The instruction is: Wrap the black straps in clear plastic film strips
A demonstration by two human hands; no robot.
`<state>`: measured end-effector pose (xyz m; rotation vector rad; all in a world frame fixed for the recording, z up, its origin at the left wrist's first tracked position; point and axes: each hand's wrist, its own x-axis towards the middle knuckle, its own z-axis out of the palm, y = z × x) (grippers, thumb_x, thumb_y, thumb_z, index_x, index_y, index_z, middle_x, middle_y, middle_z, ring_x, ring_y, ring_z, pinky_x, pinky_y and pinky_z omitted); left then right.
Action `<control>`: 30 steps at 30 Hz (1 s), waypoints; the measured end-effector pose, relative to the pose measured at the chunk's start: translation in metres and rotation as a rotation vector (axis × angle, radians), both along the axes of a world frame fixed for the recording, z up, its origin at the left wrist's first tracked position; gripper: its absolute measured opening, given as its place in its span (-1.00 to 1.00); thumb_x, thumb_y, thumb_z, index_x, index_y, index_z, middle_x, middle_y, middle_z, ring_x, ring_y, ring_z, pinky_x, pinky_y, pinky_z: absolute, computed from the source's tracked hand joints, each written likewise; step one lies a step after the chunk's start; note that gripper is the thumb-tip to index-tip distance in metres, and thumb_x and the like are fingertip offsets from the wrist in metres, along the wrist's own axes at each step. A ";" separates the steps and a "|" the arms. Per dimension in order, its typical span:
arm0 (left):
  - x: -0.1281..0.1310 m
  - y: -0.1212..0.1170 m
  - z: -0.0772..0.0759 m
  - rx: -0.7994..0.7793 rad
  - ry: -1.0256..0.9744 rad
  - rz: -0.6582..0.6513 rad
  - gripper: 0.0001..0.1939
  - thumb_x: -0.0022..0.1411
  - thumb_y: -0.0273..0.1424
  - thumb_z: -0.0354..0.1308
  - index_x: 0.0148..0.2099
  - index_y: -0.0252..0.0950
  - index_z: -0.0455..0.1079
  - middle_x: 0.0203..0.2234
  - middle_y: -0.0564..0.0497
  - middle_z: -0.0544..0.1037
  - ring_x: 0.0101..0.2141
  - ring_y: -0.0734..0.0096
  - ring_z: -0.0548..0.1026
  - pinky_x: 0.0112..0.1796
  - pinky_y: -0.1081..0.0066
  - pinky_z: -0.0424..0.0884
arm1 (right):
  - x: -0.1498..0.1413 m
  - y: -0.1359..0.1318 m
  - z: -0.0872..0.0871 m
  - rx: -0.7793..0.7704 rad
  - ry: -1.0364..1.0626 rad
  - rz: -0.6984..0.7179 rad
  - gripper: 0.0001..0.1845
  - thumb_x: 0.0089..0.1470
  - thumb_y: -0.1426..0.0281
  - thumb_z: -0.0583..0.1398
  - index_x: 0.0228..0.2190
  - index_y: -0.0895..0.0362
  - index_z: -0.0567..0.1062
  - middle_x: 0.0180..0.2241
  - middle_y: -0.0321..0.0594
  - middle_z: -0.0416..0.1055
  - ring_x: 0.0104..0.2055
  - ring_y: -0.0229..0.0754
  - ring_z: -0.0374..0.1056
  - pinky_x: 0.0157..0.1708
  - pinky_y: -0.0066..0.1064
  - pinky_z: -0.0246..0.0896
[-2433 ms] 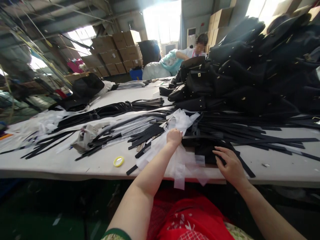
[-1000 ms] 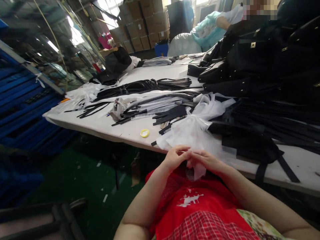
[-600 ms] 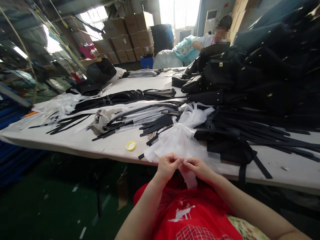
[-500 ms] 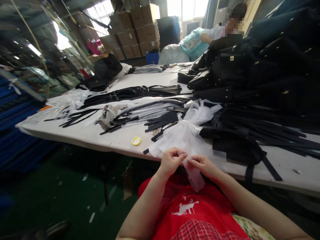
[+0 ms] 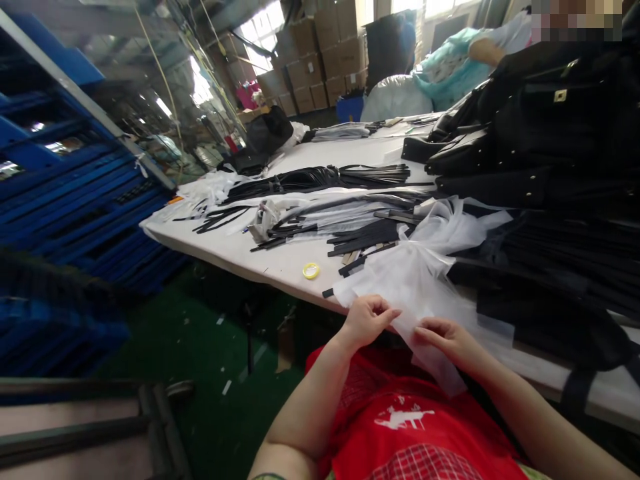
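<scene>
Both my hands pinch a thin, translucent white plastic bag (image 5: pixel 400 277) at the table's near edge. My left hand (image 5: pixel 369 320) is closed, thumb against bent fingers, on the bag's near edge. A short gap to the right, my right hand (image 5: pixel 445 339) is closed on the same sheet, and a loose end hangs below it over the red apron (image 5: pixel 400 427). The bag's gathered top spreads out on the table behind my hands. Dark strips (image 5: pixel 363 237) stick out beside the bag on the left.
A roll of yellow tape (image 5: pixel 311 271) lies near the table edge (image 5: pixel 225 257). Bundles of black straps (image 5: pixel 325 179) stretch across the table. Black bags (image 5: pixel 540 133) pile up on the right. Blue racks (image 5: pixel 65 200) stand at left. A co-worker's arm (image 5: pixel 487 52) shows at the back.
The view has swung left, so the scene sits further right. My hands have moved slightly apart, with the plastic stretched between them.
</scene>
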<state>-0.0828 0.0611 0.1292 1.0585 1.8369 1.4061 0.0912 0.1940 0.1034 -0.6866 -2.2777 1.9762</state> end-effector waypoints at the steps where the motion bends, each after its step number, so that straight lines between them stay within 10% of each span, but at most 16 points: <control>1: -0.004 -0.001 0.000 0.000 0.037 -0.020 -0.75 0.14 -0.24 0.29 -0.43 -0.34 0.52 -0.48 -0.02 0.56 -0.48 0.45 0.46 -0.49 0.51 0.31 | 0.001 0.001 0.000 0.007 0.001 -0.010 -0.46 0.04 -0.10 0.19 -0.51 0.15 0.53 -0.51 -0.23 0.44 -0.42 -0.18 0.30 -0.39 -0.42 0.21; 22: -0.005 -0.007 -0.008 0.024 -0.068 -0.120 -0.69 0.17 -0.18 0.26 -0.27 -0.37 0.54 -0.33 -0.08 0.56 -0.37 0.39 0.50 -0.39 0.49 0.41 | 0.000 0.003 0.003 -0.018 0.026 -0.035 -0.49 -0.01 -0.08 0.24 -0.52 0.14 0.53 -0.51 -0.24 0.44 -0.41 -0.17 0.28 -0.36 -0.39 0.19; 30: 0.002 -0.002 -0.001 -0.027 -0.145 -0.095 -0.62 0.10 -0.12 0.30 -0.47 -0.38 0.47 -0.60 0.02 0.50 -0.57 0.53 0.35 -0.52 0.52 0.25 | 0.007 0.004 0.002 -0.036 0.031 -0.044 -0.53 0.03 -0.02 0.24 -0.51 0.15 0.51 -0.53 -0.27 0.39 -0.44 -0.21 0.24 -0.39 -0.41 0.16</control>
